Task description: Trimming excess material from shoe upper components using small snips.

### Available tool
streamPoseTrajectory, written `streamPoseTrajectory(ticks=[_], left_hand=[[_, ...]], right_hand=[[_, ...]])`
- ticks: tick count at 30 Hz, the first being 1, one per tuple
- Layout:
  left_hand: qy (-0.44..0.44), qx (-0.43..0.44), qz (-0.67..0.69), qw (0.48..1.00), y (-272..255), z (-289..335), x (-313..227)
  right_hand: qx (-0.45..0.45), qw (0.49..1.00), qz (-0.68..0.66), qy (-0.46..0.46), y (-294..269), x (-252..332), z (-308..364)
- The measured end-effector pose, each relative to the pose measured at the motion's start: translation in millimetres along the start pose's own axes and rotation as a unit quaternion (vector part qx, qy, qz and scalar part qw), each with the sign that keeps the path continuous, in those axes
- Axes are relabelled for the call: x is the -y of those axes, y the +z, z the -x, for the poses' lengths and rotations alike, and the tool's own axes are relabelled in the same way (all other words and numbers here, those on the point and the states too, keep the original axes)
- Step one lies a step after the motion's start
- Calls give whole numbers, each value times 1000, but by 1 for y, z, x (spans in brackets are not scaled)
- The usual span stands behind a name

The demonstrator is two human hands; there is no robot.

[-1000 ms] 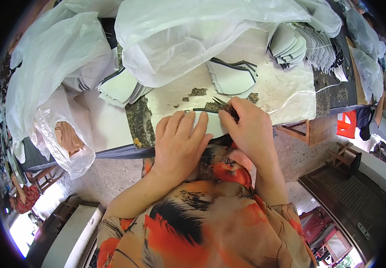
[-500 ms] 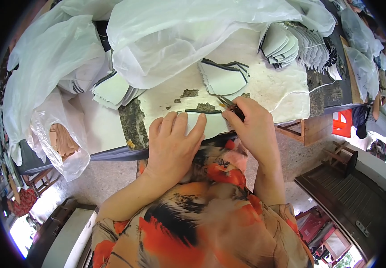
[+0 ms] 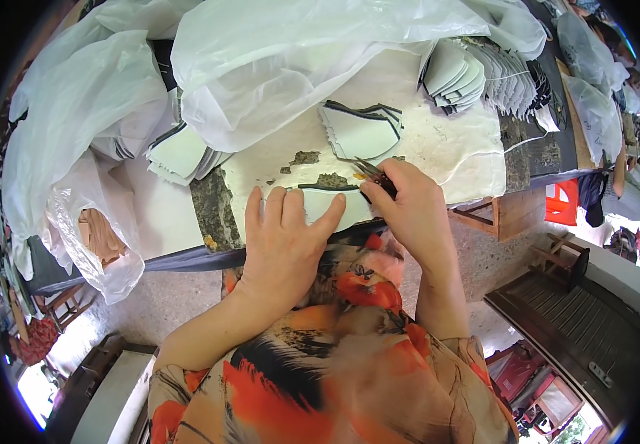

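Note:
A pale green-white fabric piece [image 3: 338, 206] with a black upper edge lies at the table's front edge. My left hand [image 3: 284, 240] rests flat over its left part, fingers stretched out and thumb apart. Small dark thread snips [image 3: 371, 171] are gripped in my right hand [image 3: 414, 211], their blades pointing up and left past the piece's right end. The thumb of that hand is beside the piece's right edge; whether it touches cannot be told. Just beyond lies a small stack of similar pieces [image 3: 364, 134] with black edges.
Large translucent plastic sheeting [image 3: 275, 81] covers the back. More cut pieces [image 3: 179, 157] lie at left, and fanned bundles [image 3: 454, 78] at back right. A clear bag with tan cloth [image 3: 101, 233] hangs over the left front edge. White cord [image 3: 475, 157] crosses the right side.
The whole view has shifted slightly, so the table appears a little further left. Both hands stay at the piece, and the snips have turned a little more upright.

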State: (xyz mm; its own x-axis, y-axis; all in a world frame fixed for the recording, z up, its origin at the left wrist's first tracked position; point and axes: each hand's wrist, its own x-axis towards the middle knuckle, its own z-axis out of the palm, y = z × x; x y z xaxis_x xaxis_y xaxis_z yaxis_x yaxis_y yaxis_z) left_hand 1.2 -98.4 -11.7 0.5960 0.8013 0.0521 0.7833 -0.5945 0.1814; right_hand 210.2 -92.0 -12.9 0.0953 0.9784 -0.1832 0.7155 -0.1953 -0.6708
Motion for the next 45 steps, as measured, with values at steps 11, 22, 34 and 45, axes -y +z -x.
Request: streamPoseTrajectory(ticks=[11, 22, 34, 45], left_hand=[[-9, 10, 19, 1000, -4, -4, 0], [-13, 14, 43, 999, -5, -5, 1], [-42, 30, 109, 993, -5, -8, 8], [-19, -18, 203, 979, 21, 7, 25]], right_hand=[[-32, 999, 26, -28, 5, 0, 3], [-49, 997, 4, -52, 5, -3, 6], [-75, 993, 65, -59, 10, -3, 3], [151, 982, -113, -27, -16, -3, -1]])
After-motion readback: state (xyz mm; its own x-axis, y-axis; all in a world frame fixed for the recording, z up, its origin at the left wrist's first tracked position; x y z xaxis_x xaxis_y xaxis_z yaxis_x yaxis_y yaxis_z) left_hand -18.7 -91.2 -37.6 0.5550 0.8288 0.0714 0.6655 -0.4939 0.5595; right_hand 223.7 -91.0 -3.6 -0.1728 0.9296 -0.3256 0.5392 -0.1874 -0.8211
